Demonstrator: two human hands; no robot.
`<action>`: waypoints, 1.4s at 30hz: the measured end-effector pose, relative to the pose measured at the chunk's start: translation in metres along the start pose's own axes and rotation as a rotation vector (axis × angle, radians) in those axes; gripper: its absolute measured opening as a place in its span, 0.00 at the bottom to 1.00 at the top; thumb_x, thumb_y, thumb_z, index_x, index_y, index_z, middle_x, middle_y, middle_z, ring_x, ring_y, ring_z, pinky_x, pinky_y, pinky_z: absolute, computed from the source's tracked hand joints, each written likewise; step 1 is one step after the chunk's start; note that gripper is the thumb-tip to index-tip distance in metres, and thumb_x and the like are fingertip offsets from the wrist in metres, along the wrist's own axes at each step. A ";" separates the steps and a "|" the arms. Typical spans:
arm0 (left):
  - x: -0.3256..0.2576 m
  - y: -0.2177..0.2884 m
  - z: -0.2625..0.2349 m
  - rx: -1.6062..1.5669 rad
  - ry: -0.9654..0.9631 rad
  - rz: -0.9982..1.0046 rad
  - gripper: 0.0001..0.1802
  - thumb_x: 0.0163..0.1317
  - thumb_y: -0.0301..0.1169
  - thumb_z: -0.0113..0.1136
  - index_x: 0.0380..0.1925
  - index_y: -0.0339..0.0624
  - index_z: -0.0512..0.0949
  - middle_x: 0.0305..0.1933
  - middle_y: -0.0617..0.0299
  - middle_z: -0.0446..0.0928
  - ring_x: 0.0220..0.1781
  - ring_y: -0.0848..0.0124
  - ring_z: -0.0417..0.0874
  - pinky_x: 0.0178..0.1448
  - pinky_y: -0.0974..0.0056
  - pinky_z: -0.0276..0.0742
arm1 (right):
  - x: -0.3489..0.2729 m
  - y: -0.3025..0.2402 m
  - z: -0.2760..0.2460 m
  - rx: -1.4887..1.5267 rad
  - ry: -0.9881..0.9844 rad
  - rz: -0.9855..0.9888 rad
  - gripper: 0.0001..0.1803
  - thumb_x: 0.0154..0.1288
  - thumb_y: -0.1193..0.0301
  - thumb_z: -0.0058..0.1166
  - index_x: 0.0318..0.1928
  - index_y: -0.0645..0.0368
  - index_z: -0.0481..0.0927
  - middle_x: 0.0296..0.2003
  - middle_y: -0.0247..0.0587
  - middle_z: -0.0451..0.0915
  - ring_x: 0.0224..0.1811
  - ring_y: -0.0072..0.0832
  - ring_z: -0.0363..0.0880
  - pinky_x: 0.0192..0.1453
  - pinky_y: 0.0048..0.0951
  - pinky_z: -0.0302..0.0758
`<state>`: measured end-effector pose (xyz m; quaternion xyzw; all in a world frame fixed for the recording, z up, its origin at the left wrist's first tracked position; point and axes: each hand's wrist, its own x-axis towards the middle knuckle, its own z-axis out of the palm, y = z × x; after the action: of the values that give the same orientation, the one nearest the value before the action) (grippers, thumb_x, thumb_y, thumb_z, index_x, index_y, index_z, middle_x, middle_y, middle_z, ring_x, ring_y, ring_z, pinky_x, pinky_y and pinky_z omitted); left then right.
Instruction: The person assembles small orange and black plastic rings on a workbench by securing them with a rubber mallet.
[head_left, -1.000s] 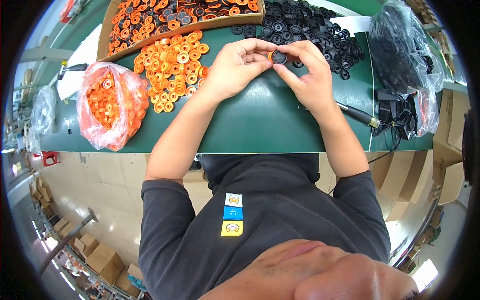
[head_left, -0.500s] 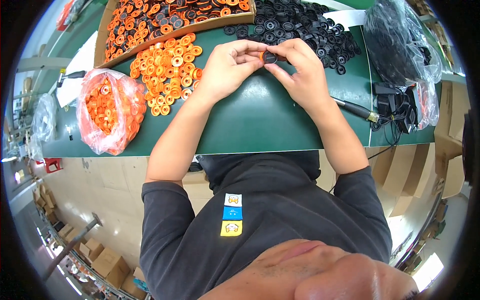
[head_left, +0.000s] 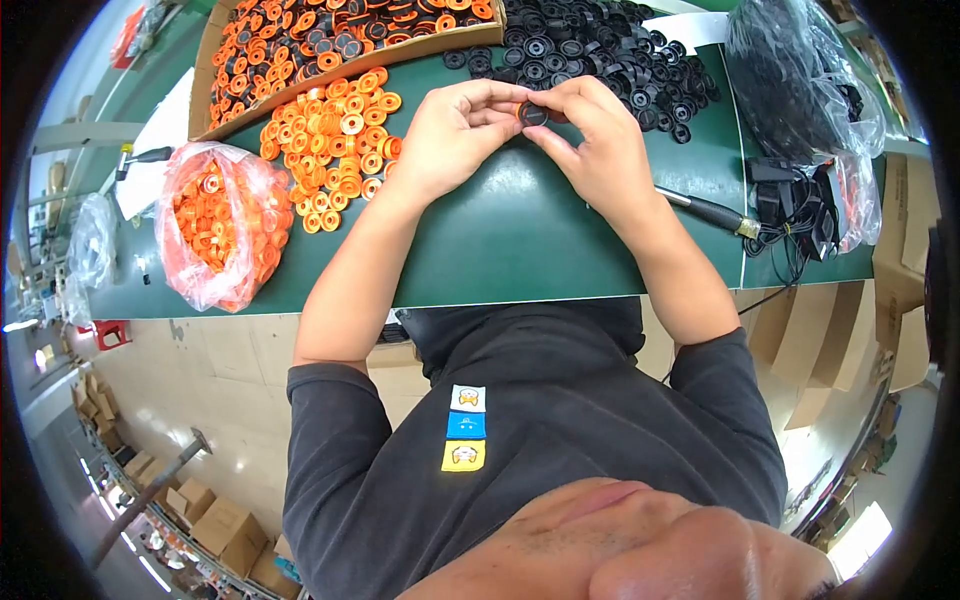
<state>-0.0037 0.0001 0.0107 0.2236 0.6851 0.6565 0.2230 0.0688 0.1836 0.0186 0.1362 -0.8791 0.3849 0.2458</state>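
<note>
Over the green table [head_left: 500, 250], my left hand [head_left: 455, 135] and my right hand [head_left: 595, 135] meet at a small round cap [head_left: 534, 114] with a black face and an orange rim. Both hands pinch it between thumb and fingertips, one from each side. Left of my left hand lies a loose pile of orange ring-shaped caps [head_left: 340, 140]. Beyond my right hand spreads a heap of black round caps [head_left: 560, 50]. A cardboard tray [head_left: 350, 65] at the far left holds many orange-and-black caps.
A clear bag of orange parts [head_left: 220, 225] stands at the table's left. At the right are a tool with a black handle [head_left: 710, 212], a black adapter with cables [head_left: 790, 200] and a plastic bag of black parts [head_left: 790, 80]. A hammer [head_left: 145, 158] lies far left.
The cap in my fingers has turned slightly, with its black face showing more and its orange rim less. Both hands otherwise keep nearly the same place.
</note>
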 end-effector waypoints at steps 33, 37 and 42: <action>-0.009 0.013 0.017 0.331 0.229 0.363 0.15 0.65 0.22 0.63 0.51 0.33 0.82 0.45 0.51 0.86 0.46 0.65 0.88 0.52 0.65 0.83 | 0.007 0.011 0.000 0.482 -0.004 0.214 0.19 0.60 0.76 0.69 0.52 0.64 0.84 0.43 0.39 0.81 0.42 0.24 0.84 0.50 0.24 0.82; -0.011 0.013 0.018 0.508 0.252 0.564 0.15 0.64 0.21 0.63 0.52 0.36 0.83 0.44 0.52 0.85 0.45 0.67 0.88 0.50 0.66 0.81 | 0.004 0.008 0.001 0.428 0.022 0.199 0.15 0.60 0.77 0.68 0.48 0.64 0.86 0.38 0.40 0.83 0.39 0.25 0.83 0.46 0.23 0.80; -0.013 0.014 0.021 0.471 0.272 0.594 0.14 0.64 0.20 0.62 0.50 0.36 0.84 0.44 0.51 0.86 0.44 0.65 0.87 0.50 0.65 0.81 | 0.001 0.009 0.002 0.452 0.054 0.143 0.14 0.59 0.77 0.69 0.46 0.64 0.87 0.35 0.39 0.83 0.36 0.24 0.82 0.43 0.24 0.79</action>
<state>0.0192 0.0098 0.0241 0.3681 0.7454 0.5411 -0.1265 0.0629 0.1883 0.0125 0.1148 -0.7713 0.5917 0.2046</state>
